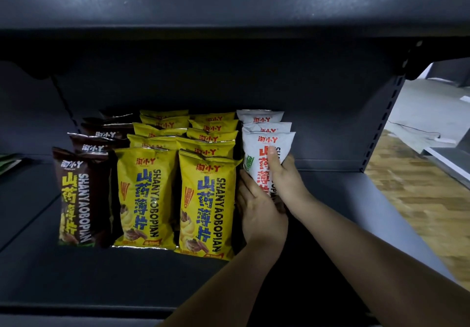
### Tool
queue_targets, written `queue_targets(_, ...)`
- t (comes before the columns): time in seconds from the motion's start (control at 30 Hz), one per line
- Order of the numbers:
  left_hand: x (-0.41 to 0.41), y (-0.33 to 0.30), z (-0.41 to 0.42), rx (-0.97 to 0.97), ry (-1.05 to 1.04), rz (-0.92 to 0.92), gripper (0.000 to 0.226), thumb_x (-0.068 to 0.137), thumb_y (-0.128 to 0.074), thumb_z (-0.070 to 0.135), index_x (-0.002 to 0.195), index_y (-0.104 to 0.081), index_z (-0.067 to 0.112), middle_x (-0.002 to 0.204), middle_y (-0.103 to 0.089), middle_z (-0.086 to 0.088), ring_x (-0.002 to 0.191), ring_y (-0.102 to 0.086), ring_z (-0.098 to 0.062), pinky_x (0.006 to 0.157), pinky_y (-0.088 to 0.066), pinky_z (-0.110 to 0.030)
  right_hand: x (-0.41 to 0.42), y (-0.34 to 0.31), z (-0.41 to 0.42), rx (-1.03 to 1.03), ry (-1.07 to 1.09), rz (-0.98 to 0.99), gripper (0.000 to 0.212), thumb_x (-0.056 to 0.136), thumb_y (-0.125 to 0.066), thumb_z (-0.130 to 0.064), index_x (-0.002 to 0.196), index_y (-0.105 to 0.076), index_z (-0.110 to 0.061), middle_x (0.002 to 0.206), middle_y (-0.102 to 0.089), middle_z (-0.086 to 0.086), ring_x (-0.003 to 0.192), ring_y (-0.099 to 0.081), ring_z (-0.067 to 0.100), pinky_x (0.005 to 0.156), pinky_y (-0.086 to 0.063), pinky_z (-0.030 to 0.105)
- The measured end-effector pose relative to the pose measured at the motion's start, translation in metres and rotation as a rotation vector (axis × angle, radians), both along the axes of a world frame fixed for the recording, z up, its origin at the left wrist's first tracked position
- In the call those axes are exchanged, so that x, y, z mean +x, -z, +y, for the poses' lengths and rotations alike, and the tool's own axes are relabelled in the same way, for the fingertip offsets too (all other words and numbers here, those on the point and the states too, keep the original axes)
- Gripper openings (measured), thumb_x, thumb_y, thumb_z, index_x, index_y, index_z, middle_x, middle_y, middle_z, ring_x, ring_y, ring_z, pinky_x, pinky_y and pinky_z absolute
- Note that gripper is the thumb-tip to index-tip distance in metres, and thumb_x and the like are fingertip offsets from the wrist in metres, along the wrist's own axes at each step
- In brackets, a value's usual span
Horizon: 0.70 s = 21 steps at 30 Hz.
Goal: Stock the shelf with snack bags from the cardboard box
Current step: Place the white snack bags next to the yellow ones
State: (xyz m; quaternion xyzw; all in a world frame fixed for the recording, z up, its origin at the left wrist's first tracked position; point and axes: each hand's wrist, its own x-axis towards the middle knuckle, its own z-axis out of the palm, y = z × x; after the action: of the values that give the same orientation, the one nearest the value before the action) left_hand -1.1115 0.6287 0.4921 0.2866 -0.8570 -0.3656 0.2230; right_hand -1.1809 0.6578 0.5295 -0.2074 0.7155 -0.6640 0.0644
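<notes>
Left hand and right hand clasping white snack bag, dark shelf, wood-pattern floor

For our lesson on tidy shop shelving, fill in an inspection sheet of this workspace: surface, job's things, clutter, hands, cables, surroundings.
Surface: dark grey metal shelf, bare to the right of the bags.
Job's things: one row of brown snack bags, two rows of yellow snack bags, one row of white snack bags; all upright. The cardboard box is not seen.
Clutter: a green edge at far left, too little showing to identify.
Hands: left hand and right hand both grip the front white bag.
Cables: nothing seen.
Surroundings: wood-pattern floor, slotted shelf upright.
</notes>
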Motion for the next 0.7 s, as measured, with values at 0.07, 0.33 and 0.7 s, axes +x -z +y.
queue_targets(0.07, 0.001, 0.000, 0.000, -0.005, 0.002, 0.016, 0.099, 0.081, -0.062, 0.023, 0.149, 0.009, 0.009, 0.151, -0.016, -0.011, 0.142, -0.015, -0.026, 0.116, -0.021, -0.039, 0.003, 0.006, 0.008, 0.013, -0.094, 0.028, 0.005, 0.095, -0.056, -0.024, 0.099, -0.053, -0.027, 0.096, -0.065, -0.012, 0.078, -0.064, -0.008, 0.064, -0.048, 0.006)
queue_targets(0.33, -0.003, 0.003, 0.000, -0.020, -0.036, 0.081, 0.082, 0.091, -0.053, 0.021, 0.149, 0.004, 0.009, 0.149, -0.024, -0.013, 0.140, -0.022, -0.027, 0.115, -0.023, -0.040, -0.004, 0.027, 0.012, 0.206, -0.108, 0.089, 0.067, 0.068, -0.069, -0.060, 0.122, -0.054, -0.024, 0.115, -0.065, -0.007, 0.105, -0.063, 0.006, 0.086, -0.051, 0.025)
queue_targets(0.7, 0.045, -0.017, 0.026, -0.143, 0.114, 0.283, 0.059, 0.091, -0.044, 0.008, 0.146, -0.023, 0.002, 0.151, -0.024, -0.014, 0.142, -0.021, -0.024, 0.117, -0.015, -0.025, 0.004, 0.026, 0.024, 0.330, 0.113, 0.060, 0.091, 0.054, -0.057, -0.079, 0.119, -0.059, -0.016, 0.111, -0.066, 0.005, 0.103, -0.064, 0.018, 0.090, -0.054, 0.039)
